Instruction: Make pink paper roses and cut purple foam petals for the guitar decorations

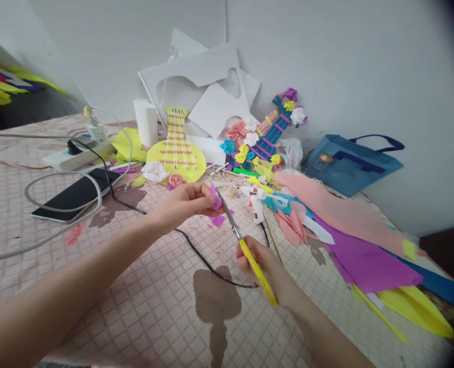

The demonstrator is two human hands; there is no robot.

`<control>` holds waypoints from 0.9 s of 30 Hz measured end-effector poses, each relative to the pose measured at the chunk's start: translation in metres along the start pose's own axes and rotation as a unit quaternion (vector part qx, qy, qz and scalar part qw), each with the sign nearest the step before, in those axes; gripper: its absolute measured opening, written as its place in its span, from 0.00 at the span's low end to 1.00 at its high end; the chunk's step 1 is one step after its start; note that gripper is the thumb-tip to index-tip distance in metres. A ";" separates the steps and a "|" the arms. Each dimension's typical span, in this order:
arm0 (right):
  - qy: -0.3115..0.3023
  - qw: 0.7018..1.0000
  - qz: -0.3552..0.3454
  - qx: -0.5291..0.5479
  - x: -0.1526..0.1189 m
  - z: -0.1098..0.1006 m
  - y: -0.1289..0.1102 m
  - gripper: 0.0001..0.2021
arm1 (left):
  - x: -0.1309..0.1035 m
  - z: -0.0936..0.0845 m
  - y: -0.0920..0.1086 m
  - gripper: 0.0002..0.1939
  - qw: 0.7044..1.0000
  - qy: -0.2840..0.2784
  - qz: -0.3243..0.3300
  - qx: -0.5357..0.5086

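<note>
Pinched in the fingers of my left hand (186, 204) is a small piece of purple crepe paper (215, 198). My right hand (267, 266) is closed round the yellow handles of a pair of scissors (237, 231), whose blades reach up to the purple paper. Small purple scraps (218, 221) lie on the table below. Just right of the blades lies a white hot glue gun (256, 204). Behind my left hand a yellow paper guitar (176, 153) with white strings leans upright, with a white paper flower (156, 172) and a pink rose (176, 180) at its base.
A blue guitar with paper flowers (268, 135) leans at the back. Crepe sheets, including a purple one (368, 255), cover the right side near a blue bag (353, 163). A power strip (77, 153), a tablet-like black device (77, 194) and cables (204, 260) lie left and centre.
</note>
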State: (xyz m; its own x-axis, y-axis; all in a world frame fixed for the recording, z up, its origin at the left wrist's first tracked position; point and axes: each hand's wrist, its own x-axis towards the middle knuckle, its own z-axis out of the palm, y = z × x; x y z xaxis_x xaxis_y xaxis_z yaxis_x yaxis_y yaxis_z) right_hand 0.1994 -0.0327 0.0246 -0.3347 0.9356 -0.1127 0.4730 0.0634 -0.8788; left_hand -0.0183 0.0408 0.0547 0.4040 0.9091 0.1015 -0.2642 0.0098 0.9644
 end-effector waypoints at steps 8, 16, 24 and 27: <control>-0.039 0.998 -0.039 -0.026 -0.006 -0.006 -0.016 0.16 | 0.000 -0.003 0.002 0.08 1.000 -0.023 -0.007 0.003; -0.035 0.999 -0.033 -0.008 0.000 -0.001 -0.006 0.23 | 0.000 0.003 -0.004 0.10 0.999 0.009 -0.013 -0.047; 0.009 1.000 -0.022 -0.003 -0.001 0.007 -0.007 0.22 | -0.007 0.024 -0.015 0.10 0.988 0.107 -0.010 -0.111; 0.024 0.999 -0.026 -0.010 0.000 0.009 -0.003 0.21 | -0.008 0.028 -0.017 0.11 0.985 0.123 -0.002 -0.123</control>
State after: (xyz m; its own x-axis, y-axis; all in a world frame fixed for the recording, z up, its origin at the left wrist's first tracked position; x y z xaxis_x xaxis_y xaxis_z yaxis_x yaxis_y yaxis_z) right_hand 0.1908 -0.0361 0.0233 -0.3195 0.9465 -0.0446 0.4729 0.1184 -0.8731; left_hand 0.0071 0.0213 0.0443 0.1897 0.9818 0.0059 -0.4797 0.0875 0.8730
